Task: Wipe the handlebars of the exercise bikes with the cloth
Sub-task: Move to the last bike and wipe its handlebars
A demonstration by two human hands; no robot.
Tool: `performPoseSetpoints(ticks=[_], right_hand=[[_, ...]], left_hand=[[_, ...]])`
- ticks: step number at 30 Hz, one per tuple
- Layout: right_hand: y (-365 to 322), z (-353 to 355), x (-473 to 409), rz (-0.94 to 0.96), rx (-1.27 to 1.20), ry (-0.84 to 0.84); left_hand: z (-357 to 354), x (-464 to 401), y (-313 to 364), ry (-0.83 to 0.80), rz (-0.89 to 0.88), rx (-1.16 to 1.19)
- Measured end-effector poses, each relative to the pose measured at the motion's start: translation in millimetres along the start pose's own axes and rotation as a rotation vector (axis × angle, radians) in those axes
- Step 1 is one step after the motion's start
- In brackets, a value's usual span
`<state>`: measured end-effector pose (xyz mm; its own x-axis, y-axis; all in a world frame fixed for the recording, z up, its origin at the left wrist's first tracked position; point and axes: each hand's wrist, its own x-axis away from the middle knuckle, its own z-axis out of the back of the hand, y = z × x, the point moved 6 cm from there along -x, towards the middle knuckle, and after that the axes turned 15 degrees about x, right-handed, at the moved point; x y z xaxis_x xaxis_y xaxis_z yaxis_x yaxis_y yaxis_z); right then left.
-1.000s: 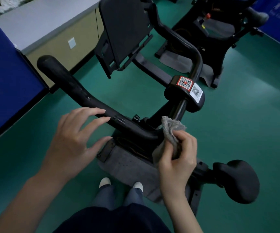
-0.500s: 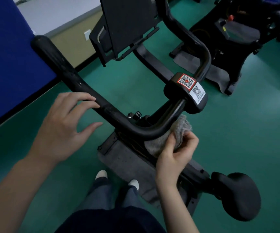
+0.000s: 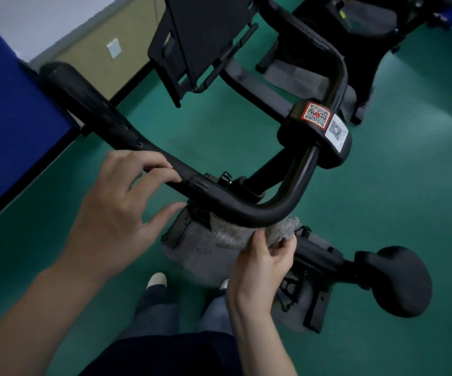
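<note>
- Head view: the black, curved tubular handlebar [image 3: 235, 210] of the nearest exercise bike runs from a thick padded end at upper left down to a bend in the middle, then up to a black clamp block [image 3: 314, 137] bearing two QR-code stickers.
- The right hand [image 3: 263, 261] pinches a crumpled grey woven cloth [image 3: 235, 233] between thumb and curled fingers, pressing it against the underside of the bend; the cloth sits directly above the hand and partly behind the bar.
- The left hand [image 3: 122, 210] is spread wide, fingertips resting on the bar left of the bend, thumb below the bar and apart from it.
- A black saddle [image 3: 401, 280] sits at lower right over green flooring [image 3: 409, 185].
- A second black exercise bike [image 3: 360, 31] stands at upper right.
</note>
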<state>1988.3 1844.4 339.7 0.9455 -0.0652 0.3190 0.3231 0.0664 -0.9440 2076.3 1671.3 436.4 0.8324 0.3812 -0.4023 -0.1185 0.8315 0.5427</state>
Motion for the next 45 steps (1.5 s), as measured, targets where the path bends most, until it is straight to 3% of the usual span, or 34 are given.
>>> performPoseSetpoints(ticks=[6, 11, 15, 21, 26, 32, 38, 45], right_hand=[[13, -30, 32, -0.078, -0.339, -0.030], [9, -23, 17, -0.023, -0.482, 0.131], [7, -30, 14, -0.037, -0.540, 0.133], [11, -28, 42, -0.058, -0.270, 0.042], [-33, 26, 41, 0.283, 0.147, 0.322], [-72, 11, 38, 0.538, 0.523, 0.325], [-91, -43, 58, 0.732, 0.651, 0.152], [-132, -22, 20, 0.699, 0.864, 0.043]], left_hand=[[4, -7, -12, -0.081, -0.119, 0.043], [6, -10, -14, -0.107, -0.157, 0.078], [5, -10, -13, -0.103, -0.169, 0.078], [4, -9, -13, -0.091, -0.135, 0.061], [9, -7, -11, -0.073, -0.135, 0.094], [15, -1, -15, -0.032, -0.116, 0.037], [22, -2, -19, -0.043, -0.109, 0.027], [26, 0, -22, -0.096, -0.084, 0.088]])
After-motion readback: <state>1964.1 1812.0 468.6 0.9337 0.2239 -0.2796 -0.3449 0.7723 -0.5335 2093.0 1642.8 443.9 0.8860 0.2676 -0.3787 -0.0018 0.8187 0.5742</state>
